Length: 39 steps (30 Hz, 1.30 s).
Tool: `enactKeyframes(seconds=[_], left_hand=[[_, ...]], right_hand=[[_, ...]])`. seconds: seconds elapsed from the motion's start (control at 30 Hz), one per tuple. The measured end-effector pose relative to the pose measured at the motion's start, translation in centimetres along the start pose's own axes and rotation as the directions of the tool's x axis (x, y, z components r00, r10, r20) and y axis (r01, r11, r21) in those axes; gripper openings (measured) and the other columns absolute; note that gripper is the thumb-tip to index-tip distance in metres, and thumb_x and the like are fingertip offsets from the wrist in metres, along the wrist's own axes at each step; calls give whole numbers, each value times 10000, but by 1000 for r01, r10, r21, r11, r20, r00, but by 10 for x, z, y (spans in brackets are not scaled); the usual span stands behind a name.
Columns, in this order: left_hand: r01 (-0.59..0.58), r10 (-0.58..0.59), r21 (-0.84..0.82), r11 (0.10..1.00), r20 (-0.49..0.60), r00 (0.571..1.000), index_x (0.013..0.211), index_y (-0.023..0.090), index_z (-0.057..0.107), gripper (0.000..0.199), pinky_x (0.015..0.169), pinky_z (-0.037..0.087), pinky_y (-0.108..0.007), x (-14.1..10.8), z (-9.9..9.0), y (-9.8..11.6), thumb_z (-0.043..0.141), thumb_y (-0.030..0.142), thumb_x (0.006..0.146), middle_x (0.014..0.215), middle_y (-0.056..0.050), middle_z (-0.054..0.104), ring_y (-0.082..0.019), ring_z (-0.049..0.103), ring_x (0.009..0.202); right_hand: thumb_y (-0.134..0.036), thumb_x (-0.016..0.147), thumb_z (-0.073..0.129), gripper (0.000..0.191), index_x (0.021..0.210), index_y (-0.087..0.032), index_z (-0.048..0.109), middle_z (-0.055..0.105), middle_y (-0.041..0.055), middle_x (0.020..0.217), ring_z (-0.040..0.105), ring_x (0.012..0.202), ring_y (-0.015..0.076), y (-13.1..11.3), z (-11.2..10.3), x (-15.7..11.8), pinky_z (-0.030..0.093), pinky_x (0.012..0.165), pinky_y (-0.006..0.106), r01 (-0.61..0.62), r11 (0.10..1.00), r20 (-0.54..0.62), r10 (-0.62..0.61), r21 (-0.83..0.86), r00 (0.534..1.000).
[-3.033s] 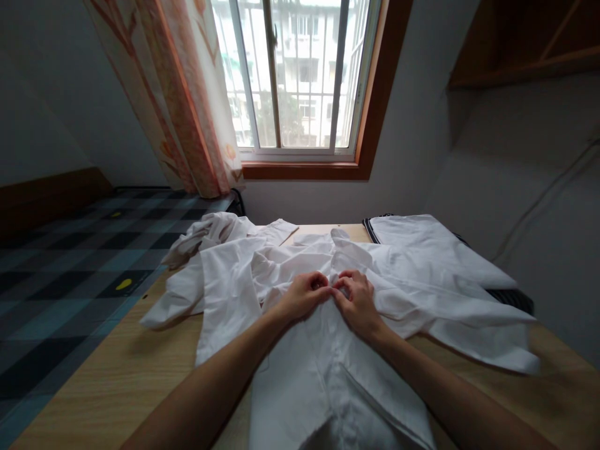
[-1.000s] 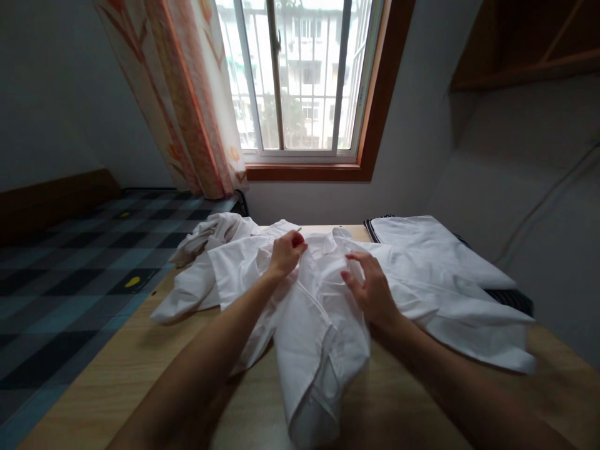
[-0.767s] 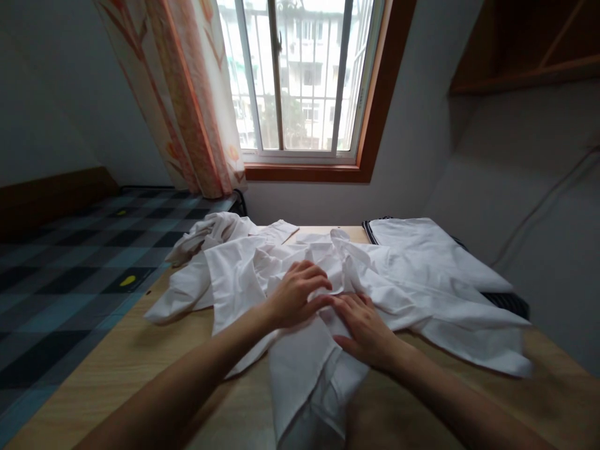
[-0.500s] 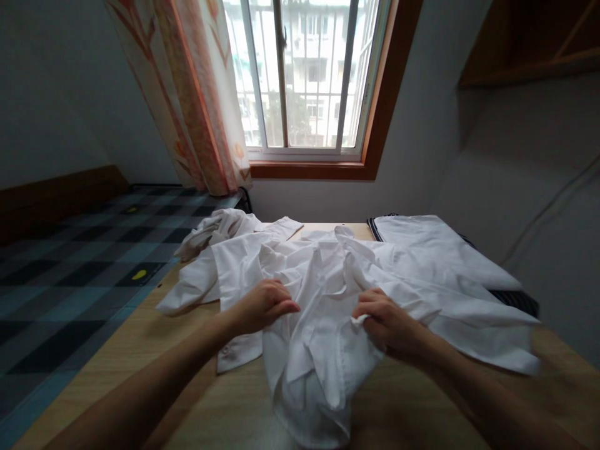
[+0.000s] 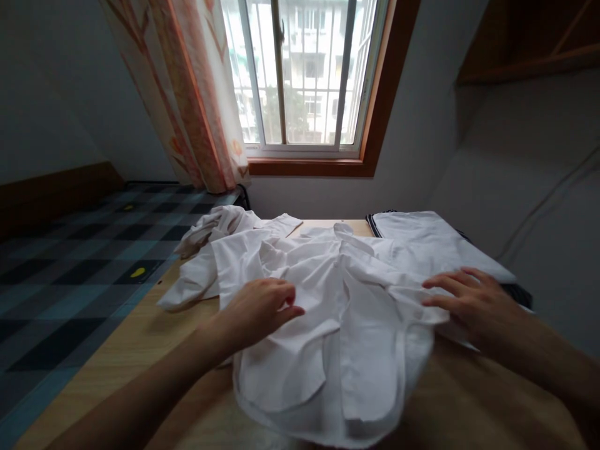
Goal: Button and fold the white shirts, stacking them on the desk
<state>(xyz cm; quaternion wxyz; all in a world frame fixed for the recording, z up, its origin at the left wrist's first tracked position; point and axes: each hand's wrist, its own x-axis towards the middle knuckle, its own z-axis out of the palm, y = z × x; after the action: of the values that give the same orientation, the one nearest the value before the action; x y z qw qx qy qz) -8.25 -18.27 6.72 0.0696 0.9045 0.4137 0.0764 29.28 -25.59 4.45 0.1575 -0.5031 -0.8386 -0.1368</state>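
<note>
Through my feed the room is dim, lit by the window (image 5: 314, 81), with a checked bed (image 5: 94, 250) on my left and a wooden table (image 5: 140, 344) in front. A white shirt (image 5: 285, 369) lies on the table between my hands, its long axis running from the curved hem at the near edge away toward the window. Its far end blends into other white cloth (image 5: 244, 253), so I can't tell where it stops. A folded stack (image 5: 417, 234) sits beyond, to the right. My left hand (image 5: 257, 306) is nearer, over the shirt's left side, thumb and forefinger tips apart; I can't tell whether its hidden fingers hold cloth. My right hand (image 5: 475, 300) is released, fingers spread, with the shirt's body to its left.
</note>
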Motion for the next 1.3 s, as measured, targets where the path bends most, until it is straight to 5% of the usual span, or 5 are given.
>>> enactKeyframes(seconds=[0.1, 0.2, 0.37, 0.7, 1.3], left_hand=[[26, -19, -153, 988, 47, 999, 743, 170, 683, 334, 565, 338, -264, 18, 25, 36, 595, 474, 852, 686, -51, 658, -173, 574, 606], [75, -62, -162, 984, 81, 995, 758, 164, 694, 315, 567, 344, -273, 35, 56, 53, 636, 470, 800, 697, -74, 665, -199, 583, 621], [144, -140, -321, 936, 38, 989, 739, 170, 682, 107, 574, 334, -255, 52, 84, 50, 612, 247, 767, 679, -37, 649, -170, 562, 632], [-23, -278, -920, 391, -142, 950, 724, 137, 622, 175, 590, 369, -232, 67, 93, 27, 641, 311, 730, 622, 16, 558, -112, 471, 599], [-70, -308, -697, 713, -401, 863, 865, 161, 621, 135, 603, 403, -241, 48, 93, 44, 609, 292, 837, 706, -5, 591, -122, 509, 621]], right_hand=[[-187, 867, 484, 250, 988, -226, 698, 675, 84, 1049, 615, 934, 227, -47, 2, 27, 456, 841, 374, -121, 980, -8, 123, 160, 992], [-230, 891, 517, 191, 983, -202, 683, 675, 71, 970, 639, 879, 214, -90, 20, 46, 472, 771, 326, -218, 942, 187, 174, 253, 967], [-149, 846, 552, 127, 908, -173, 660, 676, 83, 924, 645, 825, 234, -109, 52, 49, 440, 708, 323, -272, 944, 383, 185, 187, 905], [-276, 822, 605, 127, 879, -182, 668, 682, 19, 777, 606, 674, 160, -110, 72, 69, 441, 643, 271, -451, 481, 170, 519, 752, 838], [-399, 872, 552, 238, 802, -181, 617, 653, 41, 751, 592, 683, 188, -123, 89, 71, 447, 627, 282, -379, 336, 108, 609, 862, 786]])
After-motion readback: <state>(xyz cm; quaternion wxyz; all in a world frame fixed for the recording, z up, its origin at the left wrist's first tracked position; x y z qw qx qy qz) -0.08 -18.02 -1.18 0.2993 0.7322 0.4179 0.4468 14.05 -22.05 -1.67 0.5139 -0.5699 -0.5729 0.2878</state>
